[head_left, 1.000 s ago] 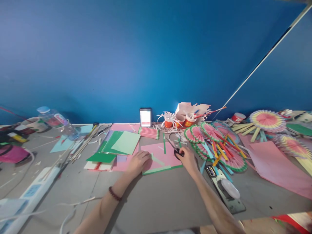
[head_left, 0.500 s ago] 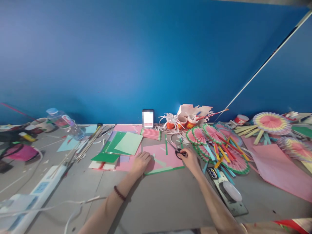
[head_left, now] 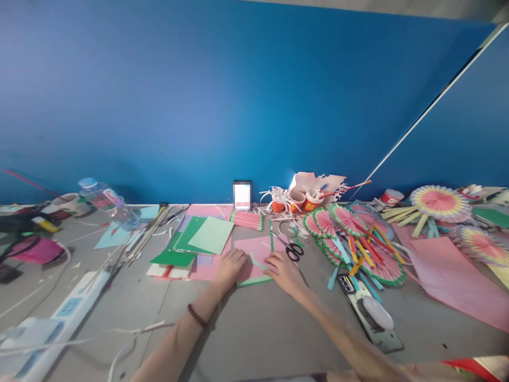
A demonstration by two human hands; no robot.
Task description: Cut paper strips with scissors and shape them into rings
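Observation:
A pink paper sheet [head_left: 258, 248] with green strips along its edges lies flat on the grey table. My left hand [head_left: 231, 268] rests open on its left side, fingers stretched forward. On the right part of the sheet my right hand [head_left: 284, 270] lies open, fingers spread, the palm hiding the paper beneath. Scissors with black handles [head_left: 295, 252] lie just beyond my right hand, not held. Behind the sheet is a pleated pink paper piece [head_left: 246, 219]. Green paper sheets [head_left: 194, 233] are stacked to the left of it.
Pleated paper fans [head_left: 345, 218] and a phone [head_left: 369, 313] with a white mouse-like object lie right. Paper cups [head_left: 313, 200] and a small screen [head_left: 242, 195] stand against the blue wall. A water bottle [head_left: 105, 196], thin sticks [head_left: 148, 235] and a power strip [head_left: 69, 313] are left.
My right hand has let go of the scissors, which now lie on the table, and has moved left onto the pink sheet. My left hand has stayed in place.

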